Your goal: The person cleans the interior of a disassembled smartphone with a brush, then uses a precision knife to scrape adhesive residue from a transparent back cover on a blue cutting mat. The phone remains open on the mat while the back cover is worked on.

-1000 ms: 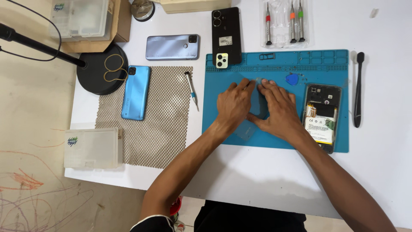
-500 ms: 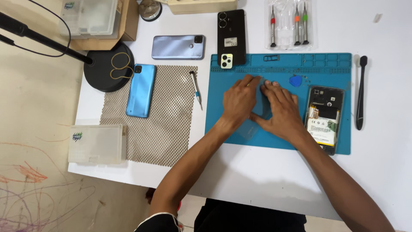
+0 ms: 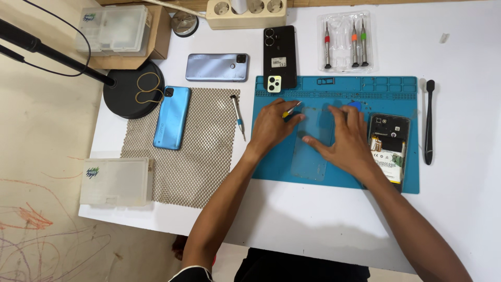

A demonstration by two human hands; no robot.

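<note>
Clear flat phone cover [image 3: 312, 151] — smooth, under both hands

Both forearms reach forward, left hand [image 3: 272, 124] curled loosely, right hand [image 3: 342, 140] flat with fingers spread.

A clear, rectangular phone cover [image 3: 311, 151] lies flat on the blue work mat [image 3: 334, 86], its long side running from 12 to 6 o'clock, near the mat's middle. It is see-through (the blue shows through it). A slim tool with a yellow band [image 3: 290, 110] sits just off its 11 o'clock corner, tilted, tip toward 2 o'clock.
</note>
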